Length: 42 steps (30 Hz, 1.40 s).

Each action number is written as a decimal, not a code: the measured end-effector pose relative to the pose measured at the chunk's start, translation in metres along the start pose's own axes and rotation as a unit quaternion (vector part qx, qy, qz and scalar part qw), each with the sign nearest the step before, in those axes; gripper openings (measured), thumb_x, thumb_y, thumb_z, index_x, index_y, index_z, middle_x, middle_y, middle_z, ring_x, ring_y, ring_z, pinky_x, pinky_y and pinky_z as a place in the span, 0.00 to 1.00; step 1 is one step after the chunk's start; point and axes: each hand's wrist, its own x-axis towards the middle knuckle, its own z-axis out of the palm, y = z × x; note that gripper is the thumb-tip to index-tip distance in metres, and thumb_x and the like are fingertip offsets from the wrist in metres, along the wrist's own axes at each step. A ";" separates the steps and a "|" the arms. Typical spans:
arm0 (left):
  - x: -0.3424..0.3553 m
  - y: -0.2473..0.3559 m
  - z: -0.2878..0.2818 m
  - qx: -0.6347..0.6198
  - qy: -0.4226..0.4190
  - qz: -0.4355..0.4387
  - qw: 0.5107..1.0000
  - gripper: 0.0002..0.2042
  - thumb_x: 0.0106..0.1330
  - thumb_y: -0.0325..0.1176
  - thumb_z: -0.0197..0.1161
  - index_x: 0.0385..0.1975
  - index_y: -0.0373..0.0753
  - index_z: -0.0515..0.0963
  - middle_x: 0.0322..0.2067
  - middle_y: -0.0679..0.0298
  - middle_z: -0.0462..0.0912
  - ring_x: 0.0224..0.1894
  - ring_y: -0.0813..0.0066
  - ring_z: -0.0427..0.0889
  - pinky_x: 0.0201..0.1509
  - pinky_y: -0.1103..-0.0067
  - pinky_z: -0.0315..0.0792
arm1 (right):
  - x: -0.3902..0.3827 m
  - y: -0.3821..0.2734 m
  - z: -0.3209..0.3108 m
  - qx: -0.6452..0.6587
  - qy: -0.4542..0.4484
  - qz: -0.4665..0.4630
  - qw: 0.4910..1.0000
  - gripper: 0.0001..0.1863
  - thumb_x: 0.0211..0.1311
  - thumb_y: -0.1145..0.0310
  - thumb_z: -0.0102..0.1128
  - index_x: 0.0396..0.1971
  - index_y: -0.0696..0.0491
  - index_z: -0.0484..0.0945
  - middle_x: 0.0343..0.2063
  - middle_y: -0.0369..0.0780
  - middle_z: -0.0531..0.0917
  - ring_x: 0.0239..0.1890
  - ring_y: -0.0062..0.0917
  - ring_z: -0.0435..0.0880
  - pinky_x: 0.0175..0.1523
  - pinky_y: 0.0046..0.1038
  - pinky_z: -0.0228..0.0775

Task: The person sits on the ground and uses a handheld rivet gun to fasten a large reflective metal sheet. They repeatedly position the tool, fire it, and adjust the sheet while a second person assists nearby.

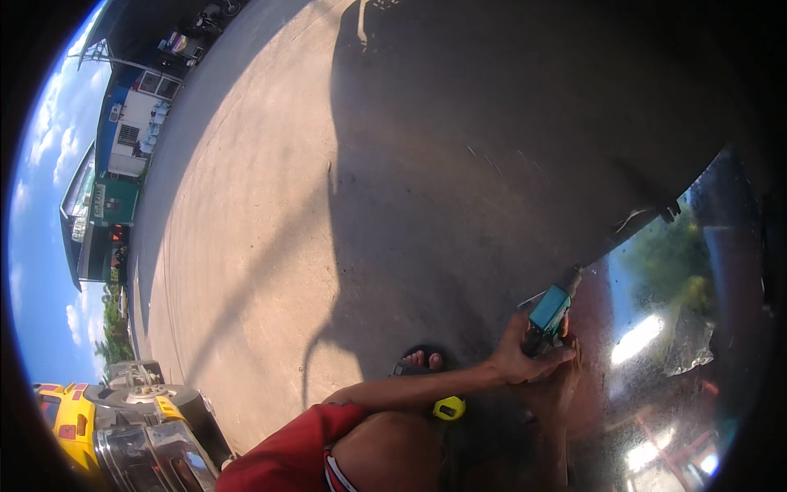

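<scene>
A teal and black power tool with a narrow nose, which looks like a drill (549, 309), is held at the right, its tip pointing up and away beside a glossy panel (602, 377). Around its body my left hand (516, 353) is closed, with the thumb stretched across the near end. My right hand (566, 357) comes up from below and is closed at the tool's near end, its fingers partly hidden. Whether the tip touches the panel's edge I cannot tell. A thin light rod (532, 299) shows just left of the tool.
A yellow tape measure (449, 408) lies on the ground near my sandalled foot (422, 359). The shiny panel mirrors trees and sky. Dark fittings (668, 211) jut from its far edge. At the lower left stands a yellow vehicle (74, 422); buildings (123, 156) line the far left.
</scene>
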 end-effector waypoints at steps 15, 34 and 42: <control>-0.001 -0.007 -0.021 -0.042 0.005 -0.280 0.959 0.30 0.53 0.23 0.65 0.59 0.33 0.66 0.51 0.58 0.75 0.58 0.66 0.75 0.68 0.69 0.63 | 0.014 0.021 -0.032 -0.008 -0.295 0.010 0.955 0.53 0.40 0.44 0.76 0.59 0.68 0.66 0.51 0.57 0.78 0.56 0.45 0.79 0.61 0.41 0.68; -0.009 -0.013 -0.050 -0.349 -0.027 -0.437 0.829 0.34 0.49 0.37 0.63 0.60 0.37 0.67 0.52 0.53 0.76 0.61 0.55 0.72 0.67 0.58 0.60 | 0.130 0.124 -0.038 0.331 0.004 0.191 0.924 0.10 0.65 0.71 0.63 0.41 0.62 0.80 0.29 0.39 0.85 0.30 0.17 0.82 0.36 0.21 0.72; -0.024 -0.026 -0.045 -0.513 -0.139 -0.422 0.734 0.28 0.48 0.40 0.66 0.51 0.41 0.70 0.39 0.61 0.78 0.48 0.61 0.76 0.60 0.63 0.63 | 0.068 0.046 -0.006 0.520 0.029 0.154 0.840 0.11 0.69 0.77 0.57 0.50 0.59 0.78 0.32 0.35 0.82 0.35 0.15 0.81 0.38 0.20 0.74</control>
